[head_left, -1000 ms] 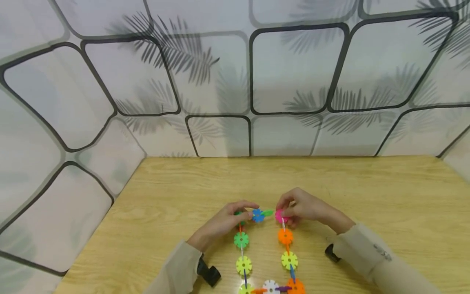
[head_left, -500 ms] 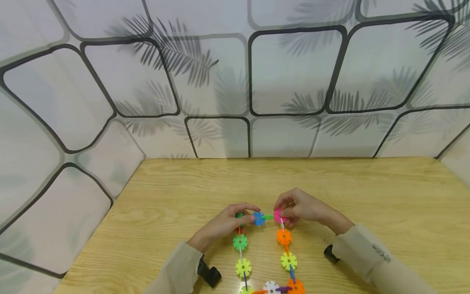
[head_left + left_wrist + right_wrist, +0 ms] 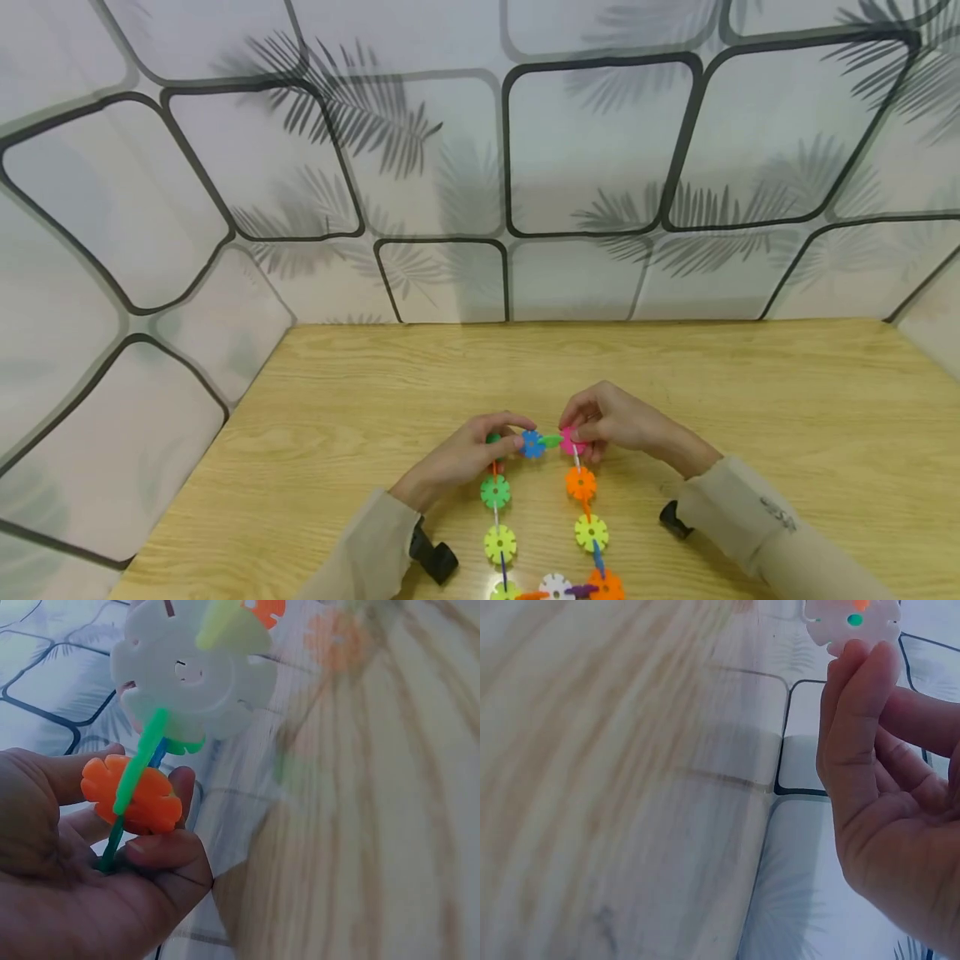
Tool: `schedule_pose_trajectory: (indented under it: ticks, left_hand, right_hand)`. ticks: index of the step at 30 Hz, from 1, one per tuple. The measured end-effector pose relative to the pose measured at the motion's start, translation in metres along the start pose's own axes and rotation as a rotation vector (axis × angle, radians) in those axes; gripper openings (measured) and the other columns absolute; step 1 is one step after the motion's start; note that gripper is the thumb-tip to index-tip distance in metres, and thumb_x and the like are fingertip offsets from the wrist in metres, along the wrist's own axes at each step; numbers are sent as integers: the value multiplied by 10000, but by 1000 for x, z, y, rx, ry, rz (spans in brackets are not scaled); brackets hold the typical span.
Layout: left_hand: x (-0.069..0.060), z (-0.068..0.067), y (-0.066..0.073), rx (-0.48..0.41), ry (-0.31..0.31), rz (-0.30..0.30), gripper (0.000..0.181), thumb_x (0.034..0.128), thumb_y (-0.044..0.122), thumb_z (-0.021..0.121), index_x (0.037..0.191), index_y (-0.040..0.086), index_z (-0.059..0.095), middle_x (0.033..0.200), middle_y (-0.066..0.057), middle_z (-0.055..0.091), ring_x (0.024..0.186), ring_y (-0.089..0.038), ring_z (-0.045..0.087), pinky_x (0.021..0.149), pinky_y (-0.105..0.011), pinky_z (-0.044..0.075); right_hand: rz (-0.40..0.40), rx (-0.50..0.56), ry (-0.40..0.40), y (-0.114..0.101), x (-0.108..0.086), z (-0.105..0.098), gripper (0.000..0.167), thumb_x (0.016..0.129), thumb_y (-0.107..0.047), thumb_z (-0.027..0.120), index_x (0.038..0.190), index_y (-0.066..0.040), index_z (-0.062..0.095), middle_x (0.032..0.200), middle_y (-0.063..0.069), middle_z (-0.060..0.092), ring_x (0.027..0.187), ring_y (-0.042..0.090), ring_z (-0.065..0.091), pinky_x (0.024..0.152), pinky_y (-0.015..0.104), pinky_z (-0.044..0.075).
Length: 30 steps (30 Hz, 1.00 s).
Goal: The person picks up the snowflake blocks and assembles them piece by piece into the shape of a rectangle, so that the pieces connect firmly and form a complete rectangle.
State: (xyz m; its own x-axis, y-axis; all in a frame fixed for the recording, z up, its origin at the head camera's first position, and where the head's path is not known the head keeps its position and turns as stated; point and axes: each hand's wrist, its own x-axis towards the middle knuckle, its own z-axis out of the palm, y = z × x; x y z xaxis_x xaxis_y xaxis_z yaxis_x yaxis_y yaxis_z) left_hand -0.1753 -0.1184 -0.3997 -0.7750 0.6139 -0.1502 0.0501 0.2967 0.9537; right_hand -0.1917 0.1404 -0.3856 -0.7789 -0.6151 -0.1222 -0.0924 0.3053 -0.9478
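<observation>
A chain of notched plastic snowflake discs lies in a ring-like outline in the head view. My left hand (image 3: 477, 450) pinches the blue snowflake disc (image 3: 533, 444) between thumb and index finger, partly covering a dark green disc (image 3: 492, 439). A light green disc (image 3: 551, 441), seen edge-on, sticks out of the blue one and meets the pink snowflake disc (image 3: 572, 440). Thumb and fingers of my right hand (image 3: 622, 421) pinch that pink disc. Whether the light green and pink slots interlock cannot be told. An orange disc (image 3: 135, 791) shows near my left fingers in the left wrist view.
Down the left side run a green disc (image 3: 495, 492) and a yellow disc (image 3: 500, 544); down the right, an orange disc (image 3: 581, 483) and another yellow disc (image 3: 592, 532). A white disc (image 3: 557, 587) lies at the bottom. The wooden table (image 3: 360, 375) ends at a patterned backdrop (image 3: 442, 192).
The left hand has shifted slightly right with the blue and light green discs, and the gap between light green and pink has closed. The right hand keeps its grip on the pink disc.
</observation>
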Motion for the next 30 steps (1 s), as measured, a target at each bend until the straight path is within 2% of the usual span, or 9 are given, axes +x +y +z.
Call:
schedule_pose_trajectory:
  ticks: [3,9,16,23,26,28,30]
  left_hand:
    - [1,1,0,-15,-10,14,323,1074,112,508,1347,-50,571,816,-38,516,655,-118,454,621,-236,401]
    - [3,1,0,7,-16,45,324,1078,87,489,1353,-69,555,790,-32,496,635,-119,431,601,-227,388]
    - [6,-1,6,-9,-17,28,327,1083,114,491,1362,-45,550,838,-37,505,666,-120,432,626,-235,388]
    - [12,0,7,-47,-25,0,321,1074,146,521,1341,-26,568,803,-30,518,690,-122,457,673,-254,403]
    - [16,0,7,-30,-14,-8,326,1072,179,529,1336,-7,577,885,-37,567,759,-143,488,728,-284,414]
    - [20,0,7,-10,-14,-12,343,1079,201,514,1352,1,568,963,-74,605,816,-209,538,783,-333,447]
    - [23,1,7,9,-10,-19,372,1095,245,473,1373,9,547,1131,-102,631,999,-267,585,913,-413,462]
  right_hand:
    - [2,24,12,1,-1,1,125,918,136,582,1017,144,658,744,108,689,576,152,632,556,284,567]
    - [-11,37,37,1,-1,2,123,908,145,586,1004,147,663,748,100,681,574,138,618,545,272,556]
    - [-17,89,23,-2,1,-3,108,913,153,566,983,145,648,755,105,670,566,144,616,559,281,562]
    - [-13,59,6,0,-2,-10,83,917,107,595,971,127,655,753,93,683,577,136,622,564,274,558]
    - [-10,-5,14,0,-4,-15,76,912,57,628,960,96,673,741,75,684,561,124,577,537,247,509]
    - [2,-49,21,0,-5,-18,72,907,27,648,952,70,685,723,57,676,539,116,523,501,235,445]
    - [12,-81,29,0,-7,-22,67,903,12,658,944,54,691,714,46,667,533,112,484,488,234,401]
